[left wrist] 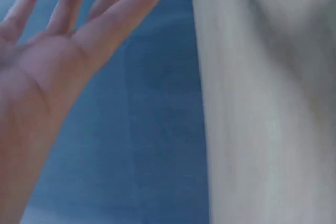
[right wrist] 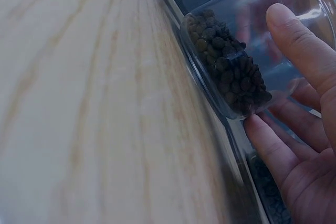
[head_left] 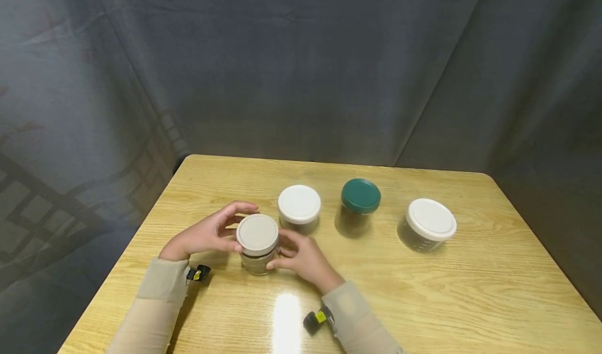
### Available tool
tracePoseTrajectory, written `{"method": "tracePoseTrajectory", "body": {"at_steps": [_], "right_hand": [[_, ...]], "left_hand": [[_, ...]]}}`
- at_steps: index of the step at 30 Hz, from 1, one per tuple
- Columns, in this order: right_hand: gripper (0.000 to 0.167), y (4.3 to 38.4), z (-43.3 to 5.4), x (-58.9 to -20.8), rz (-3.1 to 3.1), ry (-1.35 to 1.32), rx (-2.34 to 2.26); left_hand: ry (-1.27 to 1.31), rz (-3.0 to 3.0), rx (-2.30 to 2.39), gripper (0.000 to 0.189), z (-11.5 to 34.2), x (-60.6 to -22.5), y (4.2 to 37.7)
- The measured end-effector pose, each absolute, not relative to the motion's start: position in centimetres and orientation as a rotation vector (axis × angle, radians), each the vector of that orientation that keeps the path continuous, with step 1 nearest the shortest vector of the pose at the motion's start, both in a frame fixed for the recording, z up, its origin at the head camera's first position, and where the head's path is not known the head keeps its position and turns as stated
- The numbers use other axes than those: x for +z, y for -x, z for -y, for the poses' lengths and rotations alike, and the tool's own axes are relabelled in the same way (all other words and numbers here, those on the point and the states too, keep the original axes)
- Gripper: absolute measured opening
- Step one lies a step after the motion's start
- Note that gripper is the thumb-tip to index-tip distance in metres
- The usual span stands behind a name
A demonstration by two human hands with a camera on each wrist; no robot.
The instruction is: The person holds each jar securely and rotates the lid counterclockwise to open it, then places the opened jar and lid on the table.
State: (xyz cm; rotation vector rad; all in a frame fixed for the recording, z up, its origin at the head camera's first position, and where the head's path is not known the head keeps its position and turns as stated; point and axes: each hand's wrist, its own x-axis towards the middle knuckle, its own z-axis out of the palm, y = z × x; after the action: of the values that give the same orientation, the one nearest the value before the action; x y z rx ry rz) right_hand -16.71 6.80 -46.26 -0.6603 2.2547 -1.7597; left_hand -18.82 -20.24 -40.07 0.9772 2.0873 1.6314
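Observation:
A clear glass jar [right wrist: 226, 61] with a beige lid [head_left: 257, 233] stands between the two hands on the left half of the table. Dark, bean-like pieces [right wrist: 226, 61] fill its lower part. My right hand [head_left: 303, 254] holds the jar from the right, thumb on its front, as the right wrist view shows. The left hand [head_left: 213, 232] is at the lid's left side, fingers spread behind it and thumb tip close to its edge. Contact there is unclear. In the left wrist view the palm [left wrist: 47, 72] shows with loosely extended fingers.
Behind the jar stands a white-lidded container [head_left: 299, 205]. A green-lidded jar [head_left: 359, 197] is to its right, and another white-lidded container [head_left: 430, 220] stands farther right. Dark cloth [head_left: 301, 71] hangs behind the wooden table [head_left: 470, 301].

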Motion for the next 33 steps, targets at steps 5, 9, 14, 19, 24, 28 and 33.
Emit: {"method": "tracePoseTrajectory", "body": {"at_steps": [5,9,14,19,24,28,33], "right_hand": [[0.078,16.8,-6.8,-46.3,-2.267,0.667,-1.741],[0.077,16.8,-6.9,-46.3,-2.279,0.681,-1.735],[0.073,16.8,-6.9,-46.2,-2.263,0.698,-1.750],[0.072,16.8,-6.9,-46.3,-2.261,0.708,-1.753],[0.074,16.7,-6.9,-46.2,-2.261,0.715,-1.752],[0.073,16.7,-6.8,-46.1,-2.259,0.716,-1.752],[0.073,16.7,-6.8,-46.2,-2.266,0.710,-1.754]], "left_hand": [[-1.127,-2.429,1.518,0.062,19.6,-38.4,17.9],[-1.297,-2.706,1.299,0.053,18.5,-37.2,16.9],[-1.430,-2.858,0.998,0.049,17.1,-36.3,15.9],[-1.384,-2.886,0.844,0.046,16.4,-36.2,15.3],[-1.348,-2.905,0.769,0.040,16.1,-36.6,15.3],[-1.346,-2.908,0.766,0.038,16.1,-36.7,15.4],[-1.342,-2.908,0.755,0.036,16.0,-36.7,15.3]]}}
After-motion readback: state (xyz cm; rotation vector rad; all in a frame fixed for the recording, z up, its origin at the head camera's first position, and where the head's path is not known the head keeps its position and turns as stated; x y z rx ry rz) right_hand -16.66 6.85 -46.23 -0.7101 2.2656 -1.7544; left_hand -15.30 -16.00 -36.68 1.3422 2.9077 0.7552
